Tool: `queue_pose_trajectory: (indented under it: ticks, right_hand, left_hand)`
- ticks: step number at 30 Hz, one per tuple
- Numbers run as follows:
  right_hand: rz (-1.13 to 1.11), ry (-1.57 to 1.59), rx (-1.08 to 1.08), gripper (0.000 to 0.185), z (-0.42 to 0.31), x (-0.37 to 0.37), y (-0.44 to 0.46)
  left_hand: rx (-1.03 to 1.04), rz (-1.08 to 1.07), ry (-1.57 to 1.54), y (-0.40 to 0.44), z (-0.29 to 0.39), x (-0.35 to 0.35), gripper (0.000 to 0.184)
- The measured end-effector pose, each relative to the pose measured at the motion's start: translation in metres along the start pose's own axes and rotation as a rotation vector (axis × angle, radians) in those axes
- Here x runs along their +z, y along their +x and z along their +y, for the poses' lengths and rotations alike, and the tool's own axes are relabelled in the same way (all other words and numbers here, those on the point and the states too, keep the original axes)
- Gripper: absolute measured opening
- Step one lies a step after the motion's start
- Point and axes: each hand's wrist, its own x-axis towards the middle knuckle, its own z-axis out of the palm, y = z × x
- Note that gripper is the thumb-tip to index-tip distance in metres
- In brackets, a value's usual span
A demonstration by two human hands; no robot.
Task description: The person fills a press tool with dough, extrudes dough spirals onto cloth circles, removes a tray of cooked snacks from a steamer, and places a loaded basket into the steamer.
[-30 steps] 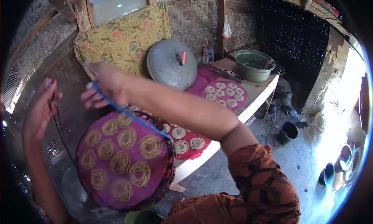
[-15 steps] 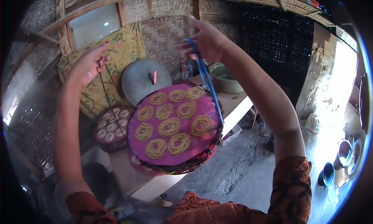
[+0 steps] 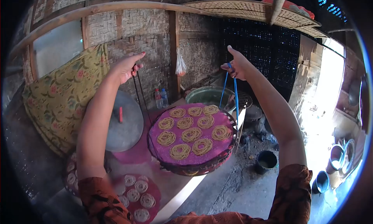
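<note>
A round woven tray [image 3: 194, 170] with a bright pink lining hangs by cords from both of my hands. Several yellow noodle nests [image 3: 191, 134] lie in rows on it. My left hand [image 3: 129, 68], up at the left, is closed on a dark cord [image 3: 142, 92] that runs down to the tray's left side. On the right, the fingers of my right hand [image 3: 237, 64] are curled round a blue cord [image 3: 236, 97] reaching the right rim. Its thumb points up. The tray stays nearly level, in front of the table.
Left of the tray is a large grey lid [image 3: 130, 132] with a red handle. Pale noodle nests lie on a pink round [image 3: 154, 189] at lower left. Behind stand a big green basin [image 3: 208, 96] and two bottles [image 3: 161, 98]. A dark bucket [image 3: 266, 161] is on the floor.
The view has turned and shifted. In it, the hanging tray and both hands now sit farther right, with the right hand lower. The basin and the pale nests at lower left show more fully.
</note>
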Motion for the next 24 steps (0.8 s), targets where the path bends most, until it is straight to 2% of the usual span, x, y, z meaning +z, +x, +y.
queue_pose_trajectory:
  ticks: [3,5,8,12,14,18,22,24]
  right_hand:
    - [0.03,0.061,0.016,0.08,0.003,-0.031,0.072]
    - [0.11,0.059,-0.06,0.08,0.001,-0.043,0.107]
    - [0.059,0.055,-0.012,0.081,0.004,-0.063,0.176]
    - [0.009,0.085,0.062,0.083,0.017,-0.072,0.255]
    - [0.01,0.049,0.045,0.086,0.03,-0.071,0.288]
    - [-0.066,0.079,0.088,0.088,0.058,-0.092,0.355]
    - [-0.224,0.109,0.194,0.085,0.09,-0.117,0.411]
    - [-0.347,0.104,0.239,0.072,0.11,-0.126,0.433]
  left_hand:
    - [0.07,0.011,0.068,0.068,-0.006,0.018,0.032]
    - [0.042,0.034,0.1,0.108,-0.012,0.03,0.029]
    - [0.028,0.097,0.136,0.178,-0.032,0.04,0.027]
    - [0.077,0.221,0.179,0.225,-0.066,0.056,0.024]
    - [0.037,0.185,0.228,0.261,-0.089,0.056,0.023]
    - [0.03,0.275,0.234,0.306,-0.123,0.069,0.019]
    - [0.052,0.227,0.417,0.324,-0.148,0.074,0.019]
    - [0.039,0.271,0.376,0.328,-0.157,0.076,0.017]
